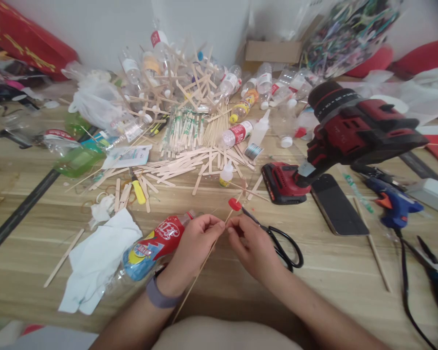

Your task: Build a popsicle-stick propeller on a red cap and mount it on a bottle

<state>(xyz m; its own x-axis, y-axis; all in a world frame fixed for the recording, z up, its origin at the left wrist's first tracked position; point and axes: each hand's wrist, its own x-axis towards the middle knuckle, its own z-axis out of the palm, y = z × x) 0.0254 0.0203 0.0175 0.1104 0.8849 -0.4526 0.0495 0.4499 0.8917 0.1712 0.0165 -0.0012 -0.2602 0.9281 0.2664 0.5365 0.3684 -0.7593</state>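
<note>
Pinched tight, thumb to forefinger, in the fingers of the left hand [197,243]: held there, a long, thin, pale wooden stick [194,281]. Curled in close at the same spot with the right hand [253,245], fingertips nearly together; impossible to tell if also gripping. Slanted up between both hands, over the near side of a wood-grained bench [332,272], to a small, round, red plastic cap [235,204] near the upper end. Likely featherlight, stiff yet springy, and apt to snap under sideways force; best taken lightly just below the cap. Flanked by black-handled scissors [270,229] just beside the right hand and a clear, red-and-blue-labelled plastic bottle [149,248] by the left.
</note>
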